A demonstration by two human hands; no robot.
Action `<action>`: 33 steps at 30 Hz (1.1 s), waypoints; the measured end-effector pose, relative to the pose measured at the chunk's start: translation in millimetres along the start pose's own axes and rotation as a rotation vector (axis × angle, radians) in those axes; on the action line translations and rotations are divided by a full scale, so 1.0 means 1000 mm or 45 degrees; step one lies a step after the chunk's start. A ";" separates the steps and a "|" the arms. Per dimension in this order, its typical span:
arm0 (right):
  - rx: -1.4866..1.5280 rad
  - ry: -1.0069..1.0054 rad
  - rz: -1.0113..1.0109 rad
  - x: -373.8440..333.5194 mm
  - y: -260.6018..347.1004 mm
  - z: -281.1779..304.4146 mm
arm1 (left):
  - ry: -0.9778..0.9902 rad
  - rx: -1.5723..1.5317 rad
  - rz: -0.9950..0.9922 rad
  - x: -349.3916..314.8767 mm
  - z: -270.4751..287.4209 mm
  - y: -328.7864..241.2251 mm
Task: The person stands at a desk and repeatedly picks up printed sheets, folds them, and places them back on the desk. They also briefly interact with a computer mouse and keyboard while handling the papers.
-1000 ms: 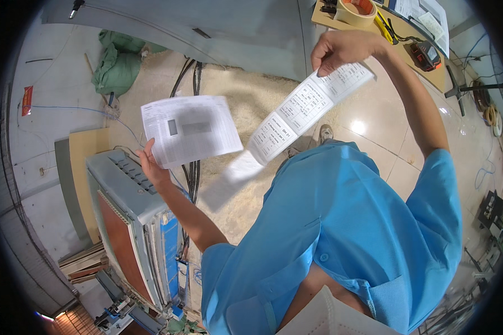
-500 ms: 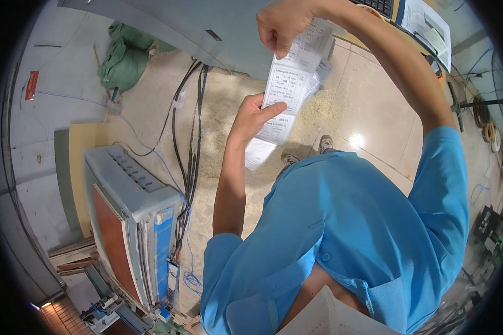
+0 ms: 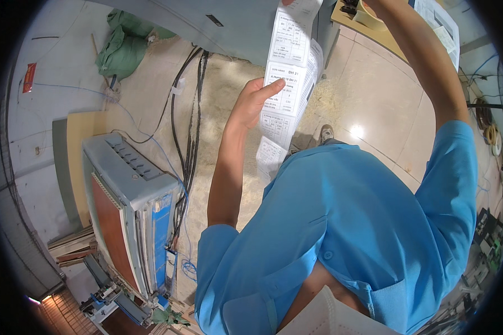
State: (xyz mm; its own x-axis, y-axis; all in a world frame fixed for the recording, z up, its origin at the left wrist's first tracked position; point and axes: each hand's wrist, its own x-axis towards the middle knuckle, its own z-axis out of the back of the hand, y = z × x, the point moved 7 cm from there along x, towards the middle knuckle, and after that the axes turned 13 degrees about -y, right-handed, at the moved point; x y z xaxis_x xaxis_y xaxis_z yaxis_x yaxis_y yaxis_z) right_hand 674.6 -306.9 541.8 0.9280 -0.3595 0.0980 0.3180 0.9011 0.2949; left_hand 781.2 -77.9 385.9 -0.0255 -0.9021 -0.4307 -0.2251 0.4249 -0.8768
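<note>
Holding label strip [image 3: 279, 67] in left hand [image 3: 248, 106], printed sheet [image 3: 316, 60] behind.

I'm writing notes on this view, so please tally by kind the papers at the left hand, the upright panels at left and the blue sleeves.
Label strips: 1, in the left hand
Printed sheets visible behind it: 1
Upright panels: 2, one grey-green panel, one tan panel
Blue sleeves: 2
Total: 6

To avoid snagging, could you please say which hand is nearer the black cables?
Left. The left hand is right of the black cables; the right hand, mostly cropped, is farther up-right.
</note>
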 end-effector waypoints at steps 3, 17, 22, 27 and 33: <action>0.013 -0.007 0.008 -0.008 -0.009 -0.001 | 0.008 -0.008 0.023 0.001 0.003 0.002; 0.008 0.036 -0.252 -0.035 -0.024 -0.029 | -0.022 0.287 -0.034 0.005 0.002 -0.021; 0.157 0.154 -0.216 -0.046 -0.032 -0.038 | 0.015 0.625 -0.048 0.009 0.003 -0.035; 0.369 0.282 -0.272 -0.058 -0.022 -0.060 | 0.139 0.684 0.019 0.013 0.005 -0.043; 0.542 -0.068 0.131 -0.062 0.058 -0.089 | 0.256 0.813 0.053 0.020 0.007 -0.049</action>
State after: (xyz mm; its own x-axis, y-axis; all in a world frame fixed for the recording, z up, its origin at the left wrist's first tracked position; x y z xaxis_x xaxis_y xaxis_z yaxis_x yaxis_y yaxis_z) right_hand 653.0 -211.2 467.7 0.9357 -0.2954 0.1928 0.1059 0.7567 0.6452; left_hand 798.7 -116.3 418.7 -0.2165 -0.8541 -0.4730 0.3988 0.3648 -0.8414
